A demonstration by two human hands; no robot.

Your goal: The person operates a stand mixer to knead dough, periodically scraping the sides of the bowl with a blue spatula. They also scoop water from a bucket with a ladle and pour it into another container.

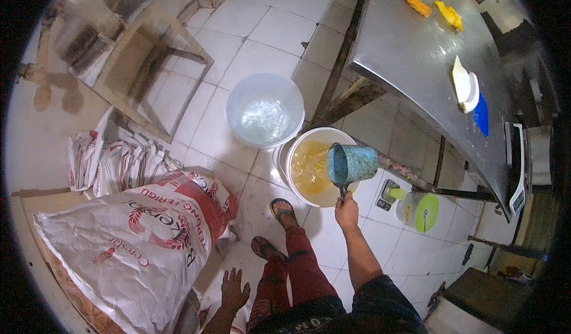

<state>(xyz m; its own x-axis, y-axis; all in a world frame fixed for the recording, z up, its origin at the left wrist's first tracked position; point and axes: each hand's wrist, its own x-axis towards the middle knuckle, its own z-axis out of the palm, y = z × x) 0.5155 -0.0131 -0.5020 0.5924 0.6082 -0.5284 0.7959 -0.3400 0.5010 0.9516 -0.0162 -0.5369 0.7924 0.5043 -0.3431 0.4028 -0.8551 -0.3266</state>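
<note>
My right hand (347,211) grips the dark handle of a worn blue plastic dipper (359,162). The dipper is tilted over a round white bucket (292,187) holding yellowish liquid (314,169), whose surface is rippled. Whether anything is left inside the dipper cannot be told. Touching or close behind that bucket stands a translucent pail (265,111) with clear liquid in it. My left hand (235,289) holds nothing, its fingers spread, low beside my left leg and near a large white and red flour sack (147,231).
A steel table (401,53) at the upper right bears yellow cloths, white and blue scrapers and a scale (517,173). Beneath its edge, a small scale (388,195) and a green-lidded container (426,213) stand on the tiles. Folded sacks (120,160) and a wooden stand (151,66) are at left.
</note>
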